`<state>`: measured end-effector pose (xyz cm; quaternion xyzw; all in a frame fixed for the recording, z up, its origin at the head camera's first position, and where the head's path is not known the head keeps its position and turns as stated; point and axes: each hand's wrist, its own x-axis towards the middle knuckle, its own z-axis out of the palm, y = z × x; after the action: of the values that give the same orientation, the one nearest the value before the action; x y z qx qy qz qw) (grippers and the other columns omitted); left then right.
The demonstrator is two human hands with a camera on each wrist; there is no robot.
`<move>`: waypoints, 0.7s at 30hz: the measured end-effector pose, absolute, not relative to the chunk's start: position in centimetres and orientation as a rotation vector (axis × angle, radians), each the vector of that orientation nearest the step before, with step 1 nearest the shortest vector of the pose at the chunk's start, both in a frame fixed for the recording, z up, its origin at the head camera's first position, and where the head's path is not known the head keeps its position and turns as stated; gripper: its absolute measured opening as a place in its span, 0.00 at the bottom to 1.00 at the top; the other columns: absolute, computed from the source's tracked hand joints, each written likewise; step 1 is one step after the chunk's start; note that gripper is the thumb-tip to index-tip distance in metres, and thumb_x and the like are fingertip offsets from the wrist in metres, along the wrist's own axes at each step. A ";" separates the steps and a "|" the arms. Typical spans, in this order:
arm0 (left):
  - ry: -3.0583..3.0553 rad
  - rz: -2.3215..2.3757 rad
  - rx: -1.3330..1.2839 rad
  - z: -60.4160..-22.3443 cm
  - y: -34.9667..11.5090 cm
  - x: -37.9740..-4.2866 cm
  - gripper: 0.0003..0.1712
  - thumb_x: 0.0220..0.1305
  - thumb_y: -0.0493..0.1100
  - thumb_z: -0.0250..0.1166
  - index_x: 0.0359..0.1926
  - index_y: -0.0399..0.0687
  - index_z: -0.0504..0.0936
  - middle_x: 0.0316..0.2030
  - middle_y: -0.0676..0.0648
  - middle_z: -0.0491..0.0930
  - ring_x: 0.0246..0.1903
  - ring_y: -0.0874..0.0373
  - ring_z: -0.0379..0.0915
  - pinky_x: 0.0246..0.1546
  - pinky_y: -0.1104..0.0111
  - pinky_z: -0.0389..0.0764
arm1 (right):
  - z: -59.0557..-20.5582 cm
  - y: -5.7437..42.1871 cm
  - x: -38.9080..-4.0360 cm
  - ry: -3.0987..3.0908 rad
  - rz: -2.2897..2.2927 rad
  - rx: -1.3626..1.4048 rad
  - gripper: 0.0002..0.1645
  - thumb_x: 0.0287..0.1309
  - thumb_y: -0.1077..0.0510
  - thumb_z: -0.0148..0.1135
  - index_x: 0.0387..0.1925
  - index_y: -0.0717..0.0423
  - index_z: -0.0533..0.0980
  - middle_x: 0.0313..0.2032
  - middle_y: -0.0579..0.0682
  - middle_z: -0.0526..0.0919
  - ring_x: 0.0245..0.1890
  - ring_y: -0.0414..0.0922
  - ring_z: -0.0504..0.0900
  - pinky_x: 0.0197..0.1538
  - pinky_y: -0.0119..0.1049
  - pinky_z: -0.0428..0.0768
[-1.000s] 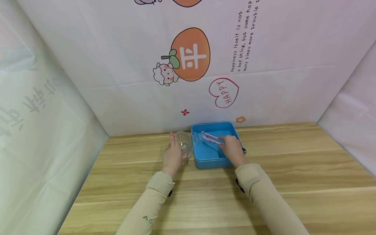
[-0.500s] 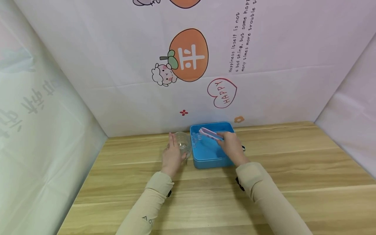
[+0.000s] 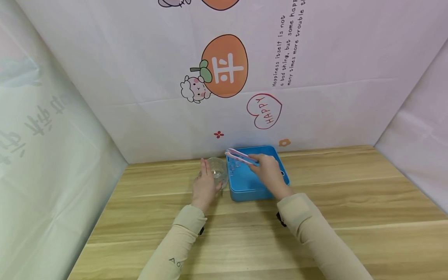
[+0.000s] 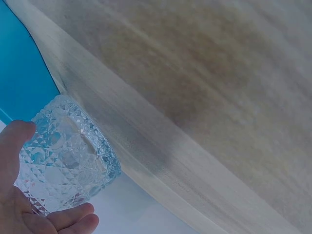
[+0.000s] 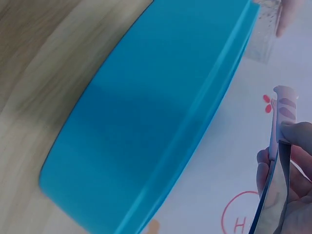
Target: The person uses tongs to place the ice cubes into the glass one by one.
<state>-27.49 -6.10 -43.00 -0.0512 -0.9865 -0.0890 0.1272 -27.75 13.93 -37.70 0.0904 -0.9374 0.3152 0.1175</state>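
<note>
My left hand holds a clear faceted glass bowl standing just left of a blue box. In the left wrist view, the thumb lies on one side of the bowl and the fingers on the other. My right hand pinches pink tongs above the blue box. The tong tips hang over the box's back left rim, near the bowl; a small clear piece seems to be between them, though it is hard to tell. Several small clear cubes lie along the left side inside the box.
The box and bowl stand on a wood-grain table, close to a white printed back wall. A second white sheet hangs along the left edge. A metal-looking clasp shows at the box's right side.
My right hand has lifted the tongs from the cubes inside the box and carried them left to above its left rim. The left hand and bowl stay in place.
</note>
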 end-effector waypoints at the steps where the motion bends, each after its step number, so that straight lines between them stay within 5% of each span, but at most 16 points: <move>1: -2.873 -0.261 -0.149 -43.0 -6.1 -27.5 0.56 0.56 0.58 0.68 0.71 0.29 0.51 0.72 0.34 0.53 0.52 0.46 0.78 0.39 0.62 0.82 | -37.6 13.8 -27.7 -2.736 0.925 0.278 0.21 0.58 0.60 0.64 0.54 0.60 0.78 0.47 0.63 0.84 0.23 0.46 0.75 0.19 0.27 0.62; 8: -2.887 -0.285 -0.144 -43.0 -6.1 -27.4 0.56 0.56 0.57 0.68 0.71 0.29 0.50 0.72 0.34 0.52 0.53 0.45 0.77 0.40 0.61 0.82 | -37.1 12.9 -27.1 -2.709 0.917 0.356 0.20 0.57 0.60 0.65 0.52 0.60 0.79 0.45 0.62 0.85 0.16 0.42 0.71 0.17 0.26 0.58; 15: -2.908 -0.303 -0.128 -43.0 -6.1 -27.6 0.55 0.57 0.57 0.67 0.72 0.31 0.49 0.73 0.35 0.50 0.53 0.45 0.77 0.42 0.61 0.82 | -37.2 12.2 -27.0 -2.721 0.901 0.369 0.20 0.56 0.60 0.66 0.52 0.58 0.80 0.45 0.61 0.86 0.26 0.45 0.80 0.19 0.24 0.65; 21: -2.923 -0.284 -0.120 -43.0 -6.2 -27.7 0.55 0.58 0.58 0.67 0.72 0.31 0.49 0.73 0.35 0.50 0.53 0.45 0.77 0.43 0.61 0.82 | -37.3 11.8 -26.8 -2.737 0.893 0.397 0.21 0.56 0.60 0.66 0.52 0.57 0.80 0.44 0.60 0.86 0.23 0.43 0.75 0.18 0.25 0.63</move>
<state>-27.71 -6.16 -43.03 -0.0406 -0.9894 -0.0962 0.1009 -26.76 11.79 -37.33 0.1356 -0.9353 0.3051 0.1175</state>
